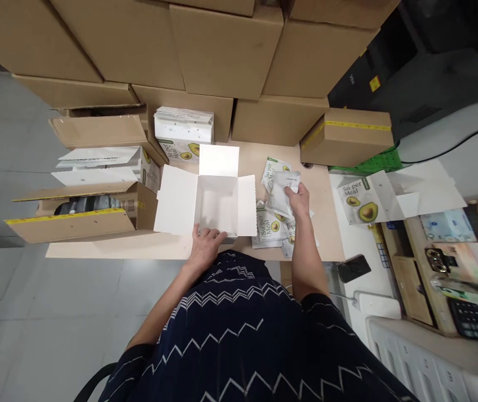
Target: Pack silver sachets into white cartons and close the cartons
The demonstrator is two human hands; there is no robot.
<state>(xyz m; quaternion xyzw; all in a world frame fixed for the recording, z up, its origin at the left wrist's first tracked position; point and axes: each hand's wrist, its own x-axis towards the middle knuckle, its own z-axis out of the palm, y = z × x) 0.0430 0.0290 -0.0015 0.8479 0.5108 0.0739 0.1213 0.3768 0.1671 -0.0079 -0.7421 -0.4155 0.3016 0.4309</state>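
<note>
In front of me a white carton (218, 204) stands with its flaps spread, and its inside shows bare white walls. My left hand (206, 243) rests on the carton's near edge, fingers closed over the rim. To the right, my right hand (298, 200) grips a pale sachet (278, 192) by its right side. That sachet is held above a loose pile of printed "Su·per Meal" sachets (269, 226) with avocado pictures. Another printed sachet (271, 167) lies just behind it, partly covered.
Brown boxes (226, 50) are stacked along the back. Printed white cartons (184, 131) and an opened brown box (84, 215) stand on the left. At right are a small brown box (348, 137), an open printed carton (364, 198) and a phone (353, 268).
</note>
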